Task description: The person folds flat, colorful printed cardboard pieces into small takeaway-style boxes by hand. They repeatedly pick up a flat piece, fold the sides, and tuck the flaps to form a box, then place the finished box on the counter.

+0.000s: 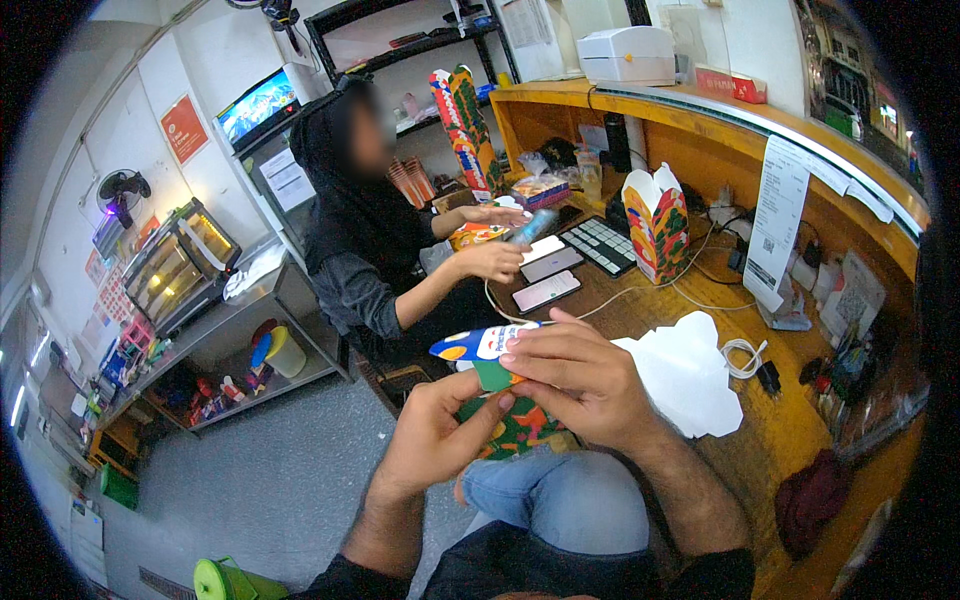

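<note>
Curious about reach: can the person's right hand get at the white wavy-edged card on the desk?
Probably yes: the white card lies close by, nothing resting on it, though the right hand grips a blue, white and green carton.

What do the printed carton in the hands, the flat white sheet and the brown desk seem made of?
Multicoloured printed carton: likely thin paperboard, smooth coated finish; flat, creased panels.
Flat white sheet with curved edges: probably matte paperboard; it looks stiff.
Yellowish brown desk: wood or laminate, low sheen; streaks resemble grain.

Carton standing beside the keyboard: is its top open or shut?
Open: the carton has its pointed flaps raised, white insides showing.
</note>
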Action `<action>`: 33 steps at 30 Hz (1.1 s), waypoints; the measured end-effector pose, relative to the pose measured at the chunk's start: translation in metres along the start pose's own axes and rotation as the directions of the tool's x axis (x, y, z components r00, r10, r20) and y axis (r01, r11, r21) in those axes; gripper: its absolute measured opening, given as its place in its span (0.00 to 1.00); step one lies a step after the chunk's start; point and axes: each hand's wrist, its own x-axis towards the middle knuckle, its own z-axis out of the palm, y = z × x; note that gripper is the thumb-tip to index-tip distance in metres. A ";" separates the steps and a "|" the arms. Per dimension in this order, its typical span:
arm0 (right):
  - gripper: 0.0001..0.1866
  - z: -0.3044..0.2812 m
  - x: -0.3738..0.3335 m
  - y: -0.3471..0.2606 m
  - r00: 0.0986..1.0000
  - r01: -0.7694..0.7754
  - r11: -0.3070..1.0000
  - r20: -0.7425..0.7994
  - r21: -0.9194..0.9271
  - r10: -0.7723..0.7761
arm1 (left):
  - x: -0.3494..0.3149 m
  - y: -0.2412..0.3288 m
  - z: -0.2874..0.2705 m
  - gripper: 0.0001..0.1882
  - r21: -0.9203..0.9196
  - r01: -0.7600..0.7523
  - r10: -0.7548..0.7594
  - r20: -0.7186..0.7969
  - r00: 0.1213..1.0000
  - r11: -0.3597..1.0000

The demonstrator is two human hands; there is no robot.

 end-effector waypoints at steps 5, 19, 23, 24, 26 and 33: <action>0.17 0.003 -0.001 -0.001 0.997 -0.075 0.994 -0.007 0.084 0.075 | 0.005 0.003 -0.002 0.12 -0.138 0.121 -0.109 0.086 0.990 0.983; 0.11 0.001 -0.003 0.006 0.994 -0.109 0.993 0.008 0.050 0.108 | 0.006 -0.029 -0.003 0.19 -0.448 0.287 -0.231 0.178 0.957 0.847; 0.13 -0.002 0.003 -0.002 0.991 -0.135 0.991 -0.020 0.021 0.135 | 0.004 -0.030 -0.009 0.12 -0.348 0.326 -0.321 0.073 0.944 0.879; 0.14 -0.002 0.005 -0.004 0.989 -0.138 0.990 -0.039 0.024 0.139 | 0.004 -0.027 -0.010 0.13 -0.321 0.335 -0.333 0.062 0.941 0.886; 0.16 -0.004 0.008 -0.008 0.993 -0.114 0.993 -0.030 0.039 0.115 | 0.002 -0.021 -0.011 0.14 -0.271 0.353 -0.356 0.041 0.934 0.895; 0.18 -0.006 0.005 -0.015 0.953 -0.294 0.943 -0.024 0.158 0.302 | -0.001 -0.022 -0.004 0.15 -0.388 0.300 -0.320 0.013 0.947 0.871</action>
